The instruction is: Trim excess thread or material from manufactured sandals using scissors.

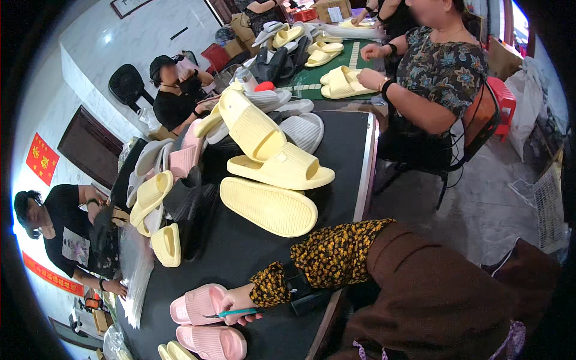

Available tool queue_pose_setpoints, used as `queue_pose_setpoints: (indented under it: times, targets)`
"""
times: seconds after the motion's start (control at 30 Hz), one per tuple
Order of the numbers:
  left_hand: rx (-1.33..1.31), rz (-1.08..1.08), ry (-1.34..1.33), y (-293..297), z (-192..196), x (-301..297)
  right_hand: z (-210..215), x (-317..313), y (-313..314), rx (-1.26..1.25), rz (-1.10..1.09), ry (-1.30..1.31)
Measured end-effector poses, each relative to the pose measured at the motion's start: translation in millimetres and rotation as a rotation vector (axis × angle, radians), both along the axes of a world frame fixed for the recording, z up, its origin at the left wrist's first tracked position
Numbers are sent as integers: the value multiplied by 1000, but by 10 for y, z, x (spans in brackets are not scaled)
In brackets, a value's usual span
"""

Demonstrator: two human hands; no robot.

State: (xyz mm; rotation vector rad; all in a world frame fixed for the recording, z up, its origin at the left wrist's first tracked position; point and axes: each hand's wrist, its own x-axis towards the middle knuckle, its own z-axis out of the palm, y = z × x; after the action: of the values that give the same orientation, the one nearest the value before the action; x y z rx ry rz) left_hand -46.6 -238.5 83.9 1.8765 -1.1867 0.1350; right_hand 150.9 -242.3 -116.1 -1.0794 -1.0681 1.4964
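From the lower right, an arm in a black sleeve with yellow flowers reaches over the dark table (264, 258). My right hand (238, 304) at its end is closed around a slim teal-handled pointed tool (240, 312), whose exact kind I cannot make out. The thin metal tip lies over a pink slipper (201, 302), and the hand rests at that slipper's edge. A second pink slipper (210, 341) lies just nearer, side by side with it. At the bottom edge a pale yellow pair (174, 351) is partly cut off. My left hand is out of view.
A heap of yellow slippers (270, 204) rises beyond my hand, beside grey, pink and black ones (183, 201). Clear plastic bags (138, 276) lie at the left edge. Co-workers sit around; one at the upper right handles a yellow slipper (345, 83) on a green mat (309, 90).
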Motion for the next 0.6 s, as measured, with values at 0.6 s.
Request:
queue_pose_setpoints:
  times: [0.6]
  targets:
    - [-88,-75,159,68,-309,486,70,12,17,10,15,-76]
